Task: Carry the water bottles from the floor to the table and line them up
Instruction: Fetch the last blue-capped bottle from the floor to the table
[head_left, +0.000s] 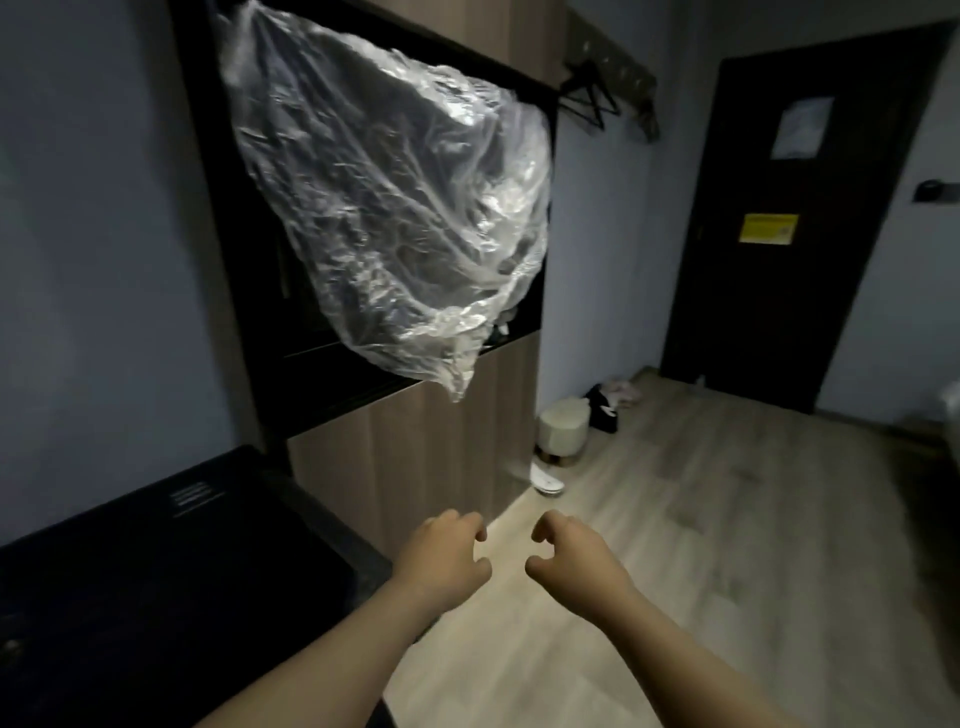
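Note:
No water bottle shows in the head view. My left hand (447, 556) and my right hand (571, 558) are held out side by side over the wooden floor (727, 545), a small gap between them. Both have their fingers curled inward and hold nothing. A dark table top (156, 571) lies at the lower left, just left of my left forearm.
A large clear plastic cover (395, 208) hangs over dark clothes in an open wardrobe (415, 441) ahead. A small white stool (563, 426), a white slipper (545, 480) and a dark bag (605, 408) sit on the floor by the wall. A dark door (805, 234) stands at right.

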